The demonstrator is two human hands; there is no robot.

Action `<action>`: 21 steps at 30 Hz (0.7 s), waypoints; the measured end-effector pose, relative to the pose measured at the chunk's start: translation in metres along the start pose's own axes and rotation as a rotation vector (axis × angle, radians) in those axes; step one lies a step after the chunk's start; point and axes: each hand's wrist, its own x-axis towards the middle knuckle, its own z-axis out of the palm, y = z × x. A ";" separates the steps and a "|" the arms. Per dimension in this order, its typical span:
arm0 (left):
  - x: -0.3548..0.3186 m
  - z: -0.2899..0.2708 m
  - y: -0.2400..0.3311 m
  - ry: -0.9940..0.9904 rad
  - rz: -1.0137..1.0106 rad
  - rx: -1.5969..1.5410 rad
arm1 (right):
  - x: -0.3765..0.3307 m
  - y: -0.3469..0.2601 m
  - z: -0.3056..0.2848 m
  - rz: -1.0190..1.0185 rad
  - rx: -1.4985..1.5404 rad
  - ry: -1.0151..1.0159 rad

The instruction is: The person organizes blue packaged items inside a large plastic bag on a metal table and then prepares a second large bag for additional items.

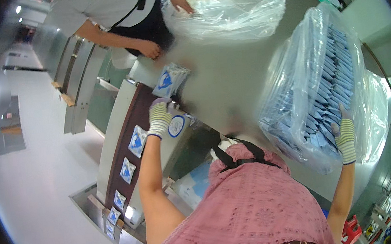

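Head view, looking down over a pink-clad shoulder: the person's left hand [160,119], in a striped knit glove, lies at the upper end of a dark conveyor belt [132,128], its fingers closed on a white packet with a blue round print [177,126] held at the belt's right edge, where the belt meets the grey table [229,75]. Just above that hand sits a small stack of packets [170,79] at the table's corner. Down the belt, four or five more flat packets [137,141] lie one after another with bare belt between them (each well apart from the next), running toward the lower left. The belt's left rail borders a wide stretch of pale floor [40,186].

The right hand [346,137], gloved likewise, reaches up and presses against the lower right side of a large clear plastic bag full of blue packets [318,85]; whether the fingers pinch the film or only rest flat on it, I cannot tell. This bag stands on the table's right part, close to its near edge.

Across the table, another person's bare hands touch a second clear bag [231,6] and the table edge. Open grey tabletop lies between the two bags.
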 end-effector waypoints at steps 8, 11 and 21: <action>-0.030 -0.051 -0.114 -0.488 -0.730 0.296 | 0.001 -0.002 0.001 0.074 0.008 -0.007; -0.019 -0.036 -0.136 -0.549 -0.745 0.132 | 0.003 -0.007 0.000 0.097 -0.013 -0.007; 0.086 -0.004 -0.107 -0.422 -0.366 0.114 | -0.004 -0.005 0.004 0.123 -0.064 0.013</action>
